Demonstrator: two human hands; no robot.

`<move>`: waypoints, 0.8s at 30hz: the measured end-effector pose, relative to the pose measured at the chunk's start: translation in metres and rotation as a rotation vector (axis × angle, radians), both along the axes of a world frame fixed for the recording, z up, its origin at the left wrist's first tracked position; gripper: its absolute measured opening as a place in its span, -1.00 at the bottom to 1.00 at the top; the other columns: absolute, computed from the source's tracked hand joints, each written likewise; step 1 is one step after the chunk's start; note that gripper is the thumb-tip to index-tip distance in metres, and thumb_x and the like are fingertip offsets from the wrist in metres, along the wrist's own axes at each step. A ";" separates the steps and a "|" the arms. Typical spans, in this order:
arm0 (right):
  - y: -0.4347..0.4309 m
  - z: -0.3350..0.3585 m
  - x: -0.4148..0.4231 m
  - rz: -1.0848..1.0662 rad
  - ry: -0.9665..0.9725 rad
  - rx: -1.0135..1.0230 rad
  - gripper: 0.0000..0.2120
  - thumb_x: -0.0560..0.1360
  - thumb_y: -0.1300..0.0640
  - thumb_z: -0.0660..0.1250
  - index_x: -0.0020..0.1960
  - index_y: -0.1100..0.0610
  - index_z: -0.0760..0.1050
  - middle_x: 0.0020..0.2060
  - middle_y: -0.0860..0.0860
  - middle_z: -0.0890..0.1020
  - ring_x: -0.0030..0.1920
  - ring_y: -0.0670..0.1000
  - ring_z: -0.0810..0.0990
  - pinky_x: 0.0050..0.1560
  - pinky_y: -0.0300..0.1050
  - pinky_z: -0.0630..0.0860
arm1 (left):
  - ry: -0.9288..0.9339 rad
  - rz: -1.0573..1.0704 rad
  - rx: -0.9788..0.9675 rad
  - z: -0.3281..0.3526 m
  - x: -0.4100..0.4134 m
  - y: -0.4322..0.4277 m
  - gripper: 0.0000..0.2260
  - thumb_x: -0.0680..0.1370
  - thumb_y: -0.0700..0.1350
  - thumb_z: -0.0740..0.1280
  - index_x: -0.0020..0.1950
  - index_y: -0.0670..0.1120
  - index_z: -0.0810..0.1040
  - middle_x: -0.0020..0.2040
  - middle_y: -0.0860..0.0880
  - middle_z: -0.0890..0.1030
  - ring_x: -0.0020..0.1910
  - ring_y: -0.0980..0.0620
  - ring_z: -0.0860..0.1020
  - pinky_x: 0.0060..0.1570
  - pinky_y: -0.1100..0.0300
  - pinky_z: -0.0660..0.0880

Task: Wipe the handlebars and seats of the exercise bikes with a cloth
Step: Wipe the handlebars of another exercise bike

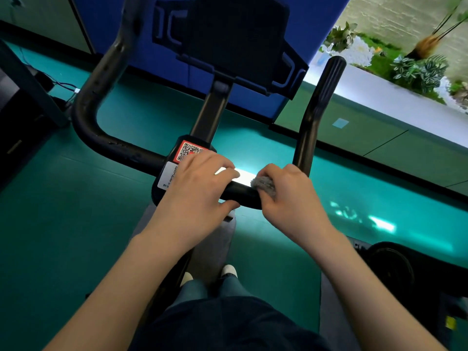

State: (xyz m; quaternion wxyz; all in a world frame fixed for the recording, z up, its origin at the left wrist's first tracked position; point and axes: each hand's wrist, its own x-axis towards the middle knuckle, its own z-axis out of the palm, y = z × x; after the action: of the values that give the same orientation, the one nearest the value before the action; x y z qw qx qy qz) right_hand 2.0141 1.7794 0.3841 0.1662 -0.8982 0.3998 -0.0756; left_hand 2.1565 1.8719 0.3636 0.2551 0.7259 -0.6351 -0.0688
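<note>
- Teal floor under a black bike; person stands over it, both arms forward.
- Handlebar: U-shaped black tube, uprights at left and right, crossbar nearest the camera.
- Console on the centre post, blurred.
- Left hand: fingers curled over the crossbar beside the QR label.
- Right hand: clenched around a grey cloth, pressed on the crossbar near the right upright; probably wrapped around the tube.

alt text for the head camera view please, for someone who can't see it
Seen from above, the right hand presses a grey cloth around the black handlebar of an exercise bike, while the left hand grips the bar beside it near a QR sticker. Teal floor lies below.
</note>
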 end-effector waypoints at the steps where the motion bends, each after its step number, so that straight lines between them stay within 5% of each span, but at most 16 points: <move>1: 0.003 -0.002 0.006 -0.019 -0.030 0.012 -0.84 0.48 0.21 0.28 0.04 0.16 0.54 -0.17 0.12 0.55 -0.04 0.14 0.46 -0.15 -0.10 0.26 | -0.017 0.019 -0.010 0.000 0.003 0.002 -0.64 0.30 -0.08 0.55 0.05 -0.13 0.62 0.07 -0.04 0.59 0.17 -0.10 0.48 0.20 0.09 0.19; 6: 0.007 -0.002 0.033 -0.042 -0.148 0.168 -0.85 0.48 0.19 0.28 0.03 0.13 0.54 -0.15 0.10 0.63 -0.12 0.14 0.53 -0.05 -0.01 0.45 | -0.014 0.023 -0.013 0.000 0.010 0.007 -0.57 0.30 -0.11 0.53 0.14 -0.14 0.58 0.19 -0.06 0.55 0.26 -0.08 0.42 0.24 0.08 0.18; 11: 0.004 -0.006 0.024 -0.120 -0.123 0.130 -0.84 0.48 0.20 0.28 0.04 0.13 0.56 -0.10 0.10 0.62 0.00 0.10 0.49 -0.18 -0.20 0.24 | 0.040 0.036 -0.035 -0.001 0.015 0.010 -0.45 0.27 -0.13 0.57 0.21 -0.20 0.54 0.22 -0.09 0.53 0.26 -0.11 0.41 0.24 -0.07 0.38; 19: 0.022 -0.010 0.054 -0.044 -0.238 0.126 -0.77 0.43 0.30 0.27 0.07 0.17 0.54 -0.12 0.10 0.63 -0.03 0.10 0.48 -0.19 -0.22 0.22 | 0.081 -0.007 -0.053 -0.003 0.023 0.010 -0.46 0.28 -0.26 0.50 0.25 -0.23 0.51 0.18 -0.12 0.55 0.22 -0.14 0.46 0.21 -0.13 0.41; 22: 0.030 -0.008 0.044 -0.039 -0.344 0.174 -0.80 0.42 0.30 0.32 0.03 0.14 0.55 -0.14 0.01 0.62 -0.06 0.04 0.50 -0.12 -0.39 0.31 | 0.078 -0.013 -0.060 -0.003 0.024 0.010 -0.43 0.25 -0.26 0.51 0.25 -0.23 0.50 0.18 -0.12 0.55 0.21 -0.15 0.46 0.21 -0.13 0.41; 24: 0.033 -0.008 0.026 -0.049 -0.448 0.152 -0.84 0.43 0.25 0.35 -0.02 0.09 0.56 -0.18 -0.09 0.58 -0.09 0.01 0.54 -0.08 -0.31 0.40 | 0.059 -0.016 -0.051 -0.004 0.023 0.010 -0.42 0.26 -0.23 0.53 0.26 -0.21 0.50 0.18 -0.11 0.54 0.21 -0.14 0.45 0.21 -0.13 0.41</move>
State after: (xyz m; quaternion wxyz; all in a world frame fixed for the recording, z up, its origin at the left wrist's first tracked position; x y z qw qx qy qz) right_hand 2.0405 1.8122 0.3764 0.3162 -0.8339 0.3790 -0.2468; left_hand 2.1792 1.8823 0.3596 0.2918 0.7116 -0.6345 -0.0759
